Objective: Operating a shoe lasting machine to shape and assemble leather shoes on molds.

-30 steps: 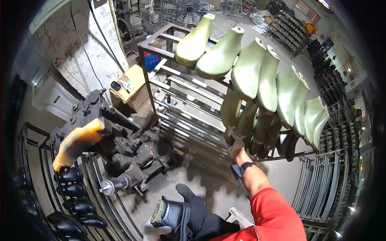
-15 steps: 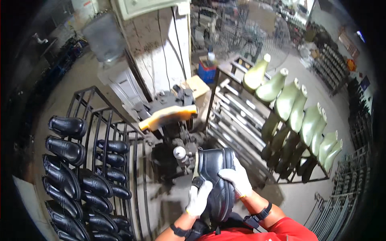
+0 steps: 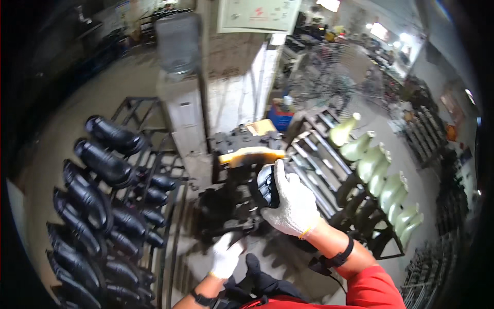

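Observation:
My right hand (image 3: 294, 206), in a white knit glove, is closed round a black leather shoe (image 3: 267, 186). The shoe is up at the machine (image 3: 234, 193), just below its curved yellow-orange part (image 3: 252, 155), and the glove hides much of it. Lower down, my left hand (image 3: 225, 256), gloved alike, is at the machine's dark lower part. Its fingers look curled by a dark piece I cannot make out.
Black shoes (image 3: 95, 198) fill a metal rack at the left. Another rack (image 3: 321, 154) at the right carries olive-green shoe lasts (image 3: 378, 170). A pillar (image 3: 231, 77) with a pale metal box (image 3: 257, 15), a water dispenser (image 3: 180, 103) and a large fan (image 3: 334, 77) stand beyond.
My right hand has carried the shoe forward to the machine, over the place where a metal knob showed. My left hand has let go of it and moved down and left. The view has shifted.

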Motion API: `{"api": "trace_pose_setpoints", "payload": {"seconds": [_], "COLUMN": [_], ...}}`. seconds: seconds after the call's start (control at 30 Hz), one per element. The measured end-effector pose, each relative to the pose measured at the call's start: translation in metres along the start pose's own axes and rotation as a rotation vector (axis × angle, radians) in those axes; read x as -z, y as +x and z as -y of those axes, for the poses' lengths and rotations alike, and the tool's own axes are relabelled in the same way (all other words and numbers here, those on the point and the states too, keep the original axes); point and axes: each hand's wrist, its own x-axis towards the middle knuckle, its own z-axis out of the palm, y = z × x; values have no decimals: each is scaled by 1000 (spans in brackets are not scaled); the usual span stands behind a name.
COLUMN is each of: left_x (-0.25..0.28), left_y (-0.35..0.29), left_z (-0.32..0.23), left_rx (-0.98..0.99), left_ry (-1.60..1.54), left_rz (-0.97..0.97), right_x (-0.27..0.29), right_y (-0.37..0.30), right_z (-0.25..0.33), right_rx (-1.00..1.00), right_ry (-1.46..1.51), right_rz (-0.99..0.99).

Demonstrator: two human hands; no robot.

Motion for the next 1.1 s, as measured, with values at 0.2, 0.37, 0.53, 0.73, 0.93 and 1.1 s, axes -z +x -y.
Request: {"api": "trace_pose_setpoints", "payload": {"seconds": [0.2,0.37,0.53,0.73,0.93,1.1], "left_x": [-55,-110,-76,-64,-57,-61], "left_y": [56,42,60,66,63,48], "left_z": [-36,-24,-42,-41,-47,-9], "left_rx": [-670,-606,-301,-384,-297,-315], "left_ry": [572,286,195,-8,109,-146], "left_rz": [-134,-308,-42,0,89,146], "right_x": [-14,-25,-50,-52,-64,-70], "right_y": [7,-42,-49,-50,-66,-102], "right_z": [13,-55,-66,-34,-40,-34], "right_rx": [219,96,48,-325,-337,-356], "right_ry": [54,798,674,924,1011,1016], "right_rz": [-92,189,274,320,246,207]}}
